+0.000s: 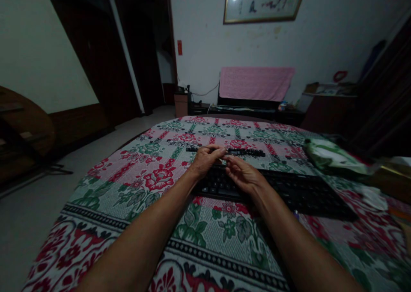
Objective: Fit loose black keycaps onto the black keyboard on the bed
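Note:
A black keyboard [305,192] lies across the patterned tablecloth, its left part beneath my hands. Behind it runs a row of small black pieces [248,152] that look like loose keycaps. My left hand [208,158] is over the keyboard's upper left, its thumb and fingers pinched together. My right hand [241,172] meets it there with thumb and index finger closed and the other fingers curled. The fingertips of both hands come together; whatever is between them is too small and dark to make out.
The floral tablecloth [160,178] covers a rounded table. At the right lie a green and white plastic bag [335,155] and a crumpled white tissue [374,198]. Across the room, a pink towel [257,83] hangs over a dark screen on a low cabinet.

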A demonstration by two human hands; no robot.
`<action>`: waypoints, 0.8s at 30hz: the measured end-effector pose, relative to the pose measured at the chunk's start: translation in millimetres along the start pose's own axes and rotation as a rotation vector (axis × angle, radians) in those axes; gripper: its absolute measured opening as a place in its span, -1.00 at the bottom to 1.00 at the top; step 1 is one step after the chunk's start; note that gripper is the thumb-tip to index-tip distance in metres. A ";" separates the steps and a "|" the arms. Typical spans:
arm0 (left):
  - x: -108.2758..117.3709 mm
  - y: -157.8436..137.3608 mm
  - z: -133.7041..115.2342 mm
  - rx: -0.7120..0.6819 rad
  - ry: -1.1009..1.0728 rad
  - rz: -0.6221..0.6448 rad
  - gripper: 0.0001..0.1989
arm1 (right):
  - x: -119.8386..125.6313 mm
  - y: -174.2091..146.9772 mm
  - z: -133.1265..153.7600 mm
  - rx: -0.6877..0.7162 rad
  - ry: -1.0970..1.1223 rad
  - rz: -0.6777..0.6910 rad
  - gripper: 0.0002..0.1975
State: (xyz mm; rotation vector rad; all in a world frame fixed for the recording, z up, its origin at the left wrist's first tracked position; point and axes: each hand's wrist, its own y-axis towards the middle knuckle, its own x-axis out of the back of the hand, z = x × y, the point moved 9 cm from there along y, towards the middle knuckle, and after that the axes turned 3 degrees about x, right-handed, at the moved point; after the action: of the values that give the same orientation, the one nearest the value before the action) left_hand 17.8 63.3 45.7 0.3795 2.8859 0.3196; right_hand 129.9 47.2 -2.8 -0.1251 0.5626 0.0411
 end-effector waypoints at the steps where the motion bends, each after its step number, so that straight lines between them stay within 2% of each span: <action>1: -0.1 0.0 0.0 -0.002 -0.018 -0.008 -0.68 | 0.4 0.9 0.6 -0.006 0.010 -0.007 -0.83; 8: 5.8 0.4 1.5 0.016 -0.136 -0.107 -0.68 | -4.4 8.4 -1.8 -0.060 0.052 -0.041 -0.88; 14: 26.2 6.8 3.3 -0.002 -0.150 -0.255 -0.74 | -27.0 8.0 -15.3 -0.115 0.040 0.008 -0.89; 16: 39.9 9.3 2.0 -0.013 -0.025 -0.311 -0.79 | -32.9 7.8 -16.7 -0.106 0.030 0.019 -0.89; 19: 57.5 12.1 -4.8 -0.059 0.286 -0.358 -0.88 | -36.5 8.6 -12.7 -0.050 -0.009 0.033 -0.88; 21: 56.4 14.7 -7.1 -0.076 0.466 -0.285 -0.86 | -36.8 9.3 -8.1 0.002 -0.053 0.046 -0.84; 24: 45.3 15.5 -6.9 -0.075 0.593 -0.135 -0.80 | -35.9 10.4 -2.1 0.074 -0.122 0.045 -0.83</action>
State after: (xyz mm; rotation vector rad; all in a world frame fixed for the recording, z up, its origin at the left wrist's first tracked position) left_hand -23.0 89.1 47.8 0.0780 3.4350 0.6030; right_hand 97.8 57.1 13.5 -0.0379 0.4441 0.0711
